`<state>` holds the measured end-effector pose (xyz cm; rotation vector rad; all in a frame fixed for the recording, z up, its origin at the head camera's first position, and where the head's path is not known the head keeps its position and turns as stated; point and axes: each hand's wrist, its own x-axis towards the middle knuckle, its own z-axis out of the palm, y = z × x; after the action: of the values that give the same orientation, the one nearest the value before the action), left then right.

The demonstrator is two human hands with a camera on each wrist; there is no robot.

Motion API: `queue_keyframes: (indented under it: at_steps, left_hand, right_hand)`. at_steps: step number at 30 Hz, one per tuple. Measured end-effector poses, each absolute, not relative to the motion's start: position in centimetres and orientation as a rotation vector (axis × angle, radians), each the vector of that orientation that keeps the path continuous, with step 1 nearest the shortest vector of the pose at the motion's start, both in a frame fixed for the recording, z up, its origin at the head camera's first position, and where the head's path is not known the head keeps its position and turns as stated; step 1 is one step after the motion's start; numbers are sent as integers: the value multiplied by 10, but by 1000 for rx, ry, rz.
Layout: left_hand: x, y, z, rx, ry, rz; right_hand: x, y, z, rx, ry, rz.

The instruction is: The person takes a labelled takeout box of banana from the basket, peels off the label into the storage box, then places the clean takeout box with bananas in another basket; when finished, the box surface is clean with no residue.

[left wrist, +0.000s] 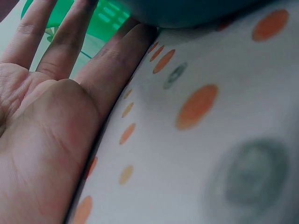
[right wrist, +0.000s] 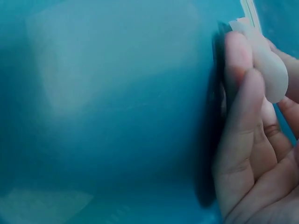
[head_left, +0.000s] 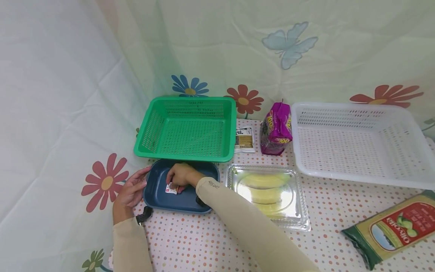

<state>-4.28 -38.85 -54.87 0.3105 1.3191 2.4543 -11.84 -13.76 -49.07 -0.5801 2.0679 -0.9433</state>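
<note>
A dark blue tray [head_left: 159, 202] lies on the dotted tablecloth in front of a green basket [head_left: 187, 128]. My right hand [head_left: 181, 175] reaches into the tray and pinches a small white and red packet [head_left: 171, 188] against its floor. In the right wrist view the fingers [right wrist: 243, 140] hold that pale packet [right wrist: 268, 74] over the blue tray [right wrist: 117, 116]. My left hand [head_left: 130, 190] lies with straight fingers along the tray's left rim. The left wrist view shows this hand [left wrist: 51, 116] edge-down on the cloth, fingertips at the tray [left wrist: 187, 11].
A clear plastic clamshell [head_left: 268, 192] lies right of the tray. Behind it are a small sachet [head_left: 244, 139] and a purple bag [head_left: 276, 128]. A white basket [head_left: 357, 139] stands at the right, and a green olive-print pack [head_left: 394, 226] lies near the front right. A flowered curtain hangs behind.
</note>
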Motion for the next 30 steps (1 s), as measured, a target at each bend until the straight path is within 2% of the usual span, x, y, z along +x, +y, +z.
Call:
queue_keyframes:
  at_steps: [17,30]
  left_hand:
    - [-43,-391,-552,340,1358,2457]
    - [-44,-390,-553,351,1351,2458]
  right_hand:
    - [-121,-140,-482,-619,2093,-778]
    - [-126,-133,-481,-553,2060,-689]
